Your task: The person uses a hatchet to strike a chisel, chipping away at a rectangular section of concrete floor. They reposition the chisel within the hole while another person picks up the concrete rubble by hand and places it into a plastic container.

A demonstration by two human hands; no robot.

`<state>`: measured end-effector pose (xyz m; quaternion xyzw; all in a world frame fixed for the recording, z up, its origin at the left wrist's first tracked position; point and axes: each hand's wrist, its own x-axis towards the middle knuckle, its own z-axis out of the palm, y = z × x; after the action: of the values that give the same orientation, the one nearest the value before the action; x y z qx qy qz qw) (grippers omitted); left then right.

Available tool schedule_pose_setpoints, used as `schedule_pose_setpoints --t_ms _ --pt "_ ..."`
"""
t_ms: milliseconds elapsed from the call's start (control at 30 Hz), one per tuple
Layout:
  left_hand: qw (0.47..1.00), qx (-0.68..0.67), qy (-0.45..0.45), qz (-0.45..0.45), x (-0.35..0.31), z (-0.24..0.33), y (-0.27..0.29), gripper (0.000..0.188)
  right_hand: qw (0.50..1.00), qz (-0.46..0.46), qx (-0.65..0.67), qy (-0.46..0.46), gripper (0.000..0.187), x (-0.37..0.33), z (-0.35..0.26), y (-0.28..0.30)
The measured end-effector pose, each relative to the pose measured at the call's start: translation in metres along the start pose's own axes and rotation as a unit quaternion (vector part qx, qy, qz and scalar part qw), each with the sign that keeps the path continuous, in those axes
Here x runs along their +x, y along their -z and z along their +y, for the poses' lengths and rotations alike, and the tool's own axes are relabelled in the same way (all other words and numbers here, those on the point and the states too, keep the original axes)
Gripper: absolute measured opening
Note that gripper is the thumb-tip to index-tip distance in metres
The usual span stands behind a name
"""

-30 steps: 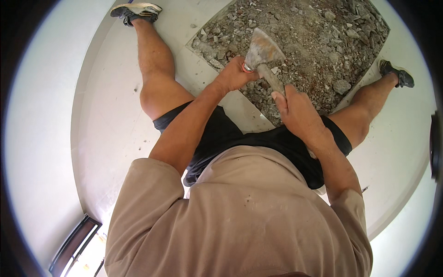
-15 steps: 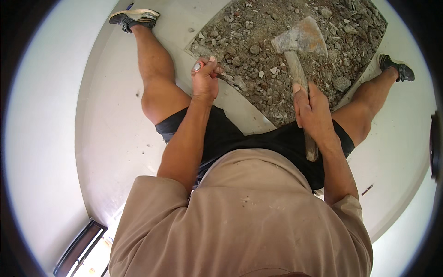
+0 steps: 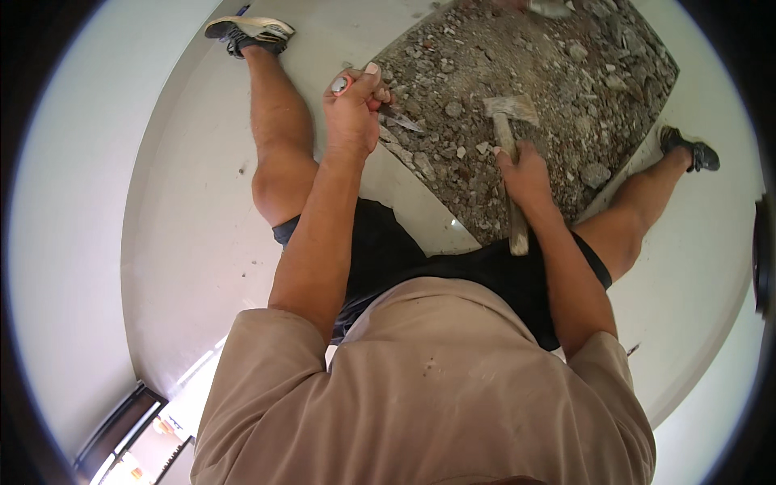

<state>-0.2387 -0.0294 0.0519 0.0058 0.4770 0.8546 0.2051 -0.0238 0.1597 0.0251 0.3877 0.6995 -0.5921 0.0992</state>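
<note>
My left hand [image 3: 352, 113] is closed round the red-orange handle of a chisel [image 3: 402, 121]. The handle's metal-capped end faces up, and the blade points right over the edge of a patch of broken rubble [image 3: 477, 129]. In my right hand [image 3: 529, 179] is a hatchet [image 3: 511, 108], gripped partway along its worn wooden handle. Its grey, rust-stained head hangs above the rubble, to the right of the chisel and apart from it. The handle's lower end reaches back over my black shorts.
Pale smooth flooring [image 3: 202, 194] surrounds the rubble, with a straight cut border. My legs spread to either side, a dark shoe [image 3: 250, 34] on each foot. A pale blurred thing [image 3: 550, 8] shows at the far edge. Loose stones [image 3: 596, 175] lie in the rubble.
The hatchet has come down and away from me, its head now lower over the rubble. My left hand has moved forward with the chisel, whose blade shows more plainly.
</note>
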Motion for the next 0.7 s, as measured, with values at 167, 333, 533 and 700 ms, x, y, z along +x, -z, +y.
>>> schedule_pose_setpoints --t_ms 167,333,533,700 --pt "1.000 0.014 0.014 0.014 -0.006 0.015 0.036 0.033 0.830 0.099 -0.387 0.389 0.038 0.039 0.005 -0.061" --pt "0.999 -0.016 0.037 0.034 -0.018 -0.002 0.069 0.034 0.887 -0.054 -0.385 0.248 0.035 0.066 0.016 -0.125" --pt "0.996 -0.015 0.058 0.062 -0.024 -0.008 0.090 0.031 0.868 -0.070 -0.410 0.271 0.029 0.071 0.006 -0.128" --pt "0.997 -0.018 0.051 0.055 -0.027 -0.004 0.089 0.030 0.882 -0.099 -0.426 0.175 0.030 0.067 -0.009 -0.133"
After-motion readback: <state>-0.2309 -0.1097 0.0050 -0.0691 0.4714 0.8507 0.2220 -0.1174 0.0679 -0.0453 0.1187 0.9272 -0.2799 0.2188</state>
